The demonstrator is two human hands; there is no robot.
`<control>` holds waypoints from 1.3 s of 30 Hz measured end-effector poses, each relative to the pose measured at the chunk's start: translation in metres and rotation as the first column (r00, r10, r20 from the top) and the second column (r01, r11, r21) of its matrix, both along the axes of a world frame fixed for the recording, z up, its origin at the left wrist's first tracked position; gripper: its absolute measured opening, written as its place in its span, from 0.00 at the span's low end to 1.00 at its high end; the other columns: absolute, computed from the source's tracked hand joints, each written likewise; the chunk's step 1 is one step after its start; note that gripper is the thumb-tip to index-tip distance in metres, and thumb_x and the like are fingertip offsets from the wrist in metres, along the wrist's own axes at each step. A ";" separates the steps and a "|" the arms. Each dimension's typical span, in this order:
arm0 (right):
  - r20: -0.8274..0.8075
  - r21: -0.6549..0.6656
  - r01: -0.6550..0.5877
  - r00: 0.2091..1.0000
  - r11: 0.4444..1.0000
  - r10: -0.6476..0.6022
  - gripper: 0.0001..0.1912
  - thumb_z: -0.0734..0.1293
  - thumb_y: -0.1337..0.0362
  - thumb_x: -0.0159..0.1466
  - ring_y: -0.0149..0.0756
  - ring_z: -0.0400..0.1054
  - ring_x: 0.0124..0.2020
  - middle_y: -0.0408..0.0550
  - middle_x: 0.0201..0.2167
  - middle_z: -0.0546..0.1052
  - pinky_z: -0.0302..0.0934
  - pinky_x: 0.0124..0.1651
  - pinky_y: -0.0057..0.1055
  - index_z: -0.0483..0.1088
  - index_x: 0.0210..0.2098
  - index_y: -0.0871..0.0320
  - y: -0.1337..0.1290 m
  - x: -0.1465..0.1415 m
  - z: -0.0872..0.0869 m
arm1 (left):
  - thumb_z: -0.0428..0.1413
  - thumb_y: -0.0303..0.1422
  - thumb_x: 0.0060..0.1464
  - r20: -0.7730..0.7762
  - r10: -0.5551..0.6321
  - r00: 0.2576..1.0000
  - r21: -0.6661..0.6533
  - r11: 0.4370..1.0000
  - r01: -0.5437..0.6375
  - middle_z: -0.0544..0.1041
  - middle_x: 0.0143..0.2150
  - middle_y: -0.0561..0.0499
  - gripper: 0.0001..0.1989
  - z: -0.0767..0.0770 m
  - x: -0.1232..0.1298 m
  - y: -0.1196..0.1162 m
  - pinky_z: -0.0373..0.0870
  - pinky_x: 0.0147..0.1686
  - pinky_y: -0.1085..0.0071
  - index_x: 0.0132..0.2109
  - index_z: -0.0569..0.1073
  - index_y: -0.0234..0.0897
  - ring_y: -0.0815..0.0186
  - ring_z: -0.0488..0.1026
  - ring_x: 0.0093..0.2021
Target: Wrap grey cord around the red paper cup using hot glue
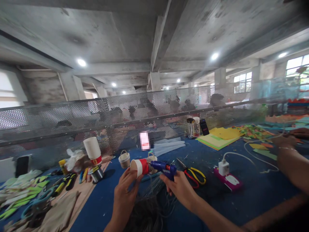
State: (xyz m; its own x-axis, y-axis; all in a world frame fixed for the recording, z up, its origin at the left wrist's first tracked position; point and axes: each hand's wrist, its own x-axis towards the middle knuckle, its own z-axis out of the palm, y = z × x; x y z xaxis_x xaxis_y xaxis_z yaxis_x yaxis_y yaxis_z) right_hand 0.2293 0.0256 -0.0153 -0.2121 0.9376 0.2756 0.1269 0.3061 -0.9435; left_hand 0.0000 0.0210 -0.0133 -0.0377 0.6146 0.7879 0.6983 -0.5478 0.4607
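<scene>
My left hand is closed round a paper cup with a red band, tilted so that its open rim faces left. In my right hand is a blue hot glue gun, its nozzle pointing left at the base of the cup. Whether the nozzle touches the cup I cannot tell. Just behind stands a small white basket with a thin handle, and a second handled piece is partly hidden by the glue gun. A bundle of grey strings lies beneath my hands.
Scissors with red and yellow handles lie right of the glue gun. Farther right is a purple power strip with a white plug. Stacked paper cups and a wire spool stand left. Another person's arm reaches in at right.
</scene>
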 end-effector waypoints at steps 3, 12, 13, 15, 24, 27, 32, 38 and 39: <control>0.001 0.005 -0.001 1.000 1.000 0.001 0.22 0.64 0.46 0.64 0.28 0.62 0.16 0.39 0.16 0.67 0.59 0.21 0.23 0.72 0.33 0.60 0.000 0.000 0.003 | 0.57 0.36 0.57 -0.074 0.010 0.997 0.058 0.998 -0.005 0.82 0.41 0.49 0.09 -0.001 -0.001 0.002 0.66 0.59 0.54 0.42 0.81 0.42 0.53 0.74 0.52; 0.015 0.025 0.016 1.000 1.000 -0.017 0.22 0.63 0.46 0.64 0.29 0.62 0.16 0.39 0.15 0.67 0.58 0.21 0.24 0.71 0.30 0.60 -0.003 0.001 0.010 | 0.57 0.35 0.59 -0.228 0.072 0.971 0.189 0.982 -0.029 0.83 0.40 0.48 0.08 -0.003 -0.002 0.003 0.67 0.57 0.56 0.41 0.80 0.43 0.55 0.75 0.51; 0.019 0.032 0.018 1.000 0.999 -0.019 0.23 0.63 0.45 0.64 0.29 0.62 0.17 0.40 0.15 0.67 0.58 0.21 0.24 0.71 0.28 0.60 -0.001 0.002 0.008 | 0.57 0.35 0.59 -0.238 0.073 0.969 0.203 0.979 -0.024 0.83 0.40 0.48 0.07 -0.002 -0.002 0.003 0.67 0.57 0.57 0.41 0.80 0.43 0.55 0.75 0.50; 0.030 0.043 0.017 0.999 0.999 -0.018 0.24 0.62 0.45 0.64 0.29 0.63 0.17 0.41 0.16 0.68 0.58 0.21 0.24 0.70 0.26 0.60 0.002 0.002 0.003 | 0.58 0.34 0.58 -0.256 0.070 0.964 0.224 0.975 -0.012 0.83 0.39 0.49 0.06 0.000 -0.001 0.002 0.66 0.58 0.57 0.40 0.80 0.43 0.56 0.76 0.49; 0.030 0.164 0.004 1.000 0.986 -0.009 0.19 0.64 0.48 0.64 0.29 0.63 0.22 0.41 0.21 0.69 0.58 0.25 0.24 0.72 0.36 0.60 -0.001 0.003 0.010 | 0.58 0.36 0.57 -0.147 0.024 0.989 0.162 0.987 0.000 0.83 0.40 0.48 0.08 0.003 0.003 -0.002 0.69 0.55 0.56 0.40 0.81 0.43 0.54 0.77 0.48; 0.100 0.337 0.014 0.994 0.941 -0.050 0.14 0.64 0.53 0.66 0.30 0.63 0.27 0.42 0.27 0.72 0.59 0.31 0.24 0.70 0.37 0.59 -0.007 0.003 0.013 | 0.60 0.42 0.53 0.101 -0.003 0.995 0.028 1.000 0.000 0.84 0.42 0.46 0.13 0.007 0.004 -0.003 0.71 0.53 0.58 0.40 0.82 0.40 0.51 0.78 0.48; 0.287 0.562 -0.021 0.943 0.827 -0.170 0.19 0.64 0.66 0.61 0.40 0.69 0.43 0.51 0.43 0.75 0.62 0.48 0.33 0.64 0.52 0.57 -0.015 0.003 0.009 | 0.61 0.45 0.50 0.400 -0.008 0.917 -0.216 0.971 0.103 0.83 0.40 0.48 0.19 0.019 0.006 -0.008 0.72 0.45 0.65 0.41 0.82 0.35 0.53 0.78 0.43; 0.486 0.642 -0.111 0.825 0.759 -0.290 0.32 0.63 0.71 0.55 0.47 0.64 0.53 0.57 0.52 0.71 0.51 0.62 0.48 0.57 0.60 0.60 -0.021 0.006 0.005 | 0.61 0.44 0.52 0.515 -0.076 0.854 -0.234 0.946 0.225 0.82 0.34 0.53 0.17 0.026 0.007 -0.012 0.70 0.41 0.71 0.42 0.82 0.36 0.58 0.75 0.41; 0.499 0.656 -0.119 0.809 0.746 -0.310 0.33 0.62 0.71 0.56 0.48 0.63 0.54 0.57 0.53 0.70 0.51 0.62 0.49 0.56 0.61 0.61 -0.021 0.007 0.004 | 0.61 0.45 0.51 0.534 -0.064 0.843 -0.234 0.947 0.221 0.82 0.34 0.53 0.18 0.028 0.008 -0.013 0.70 0.39 0.72 0.41 0.83 0.36 0.59 0.75 0.40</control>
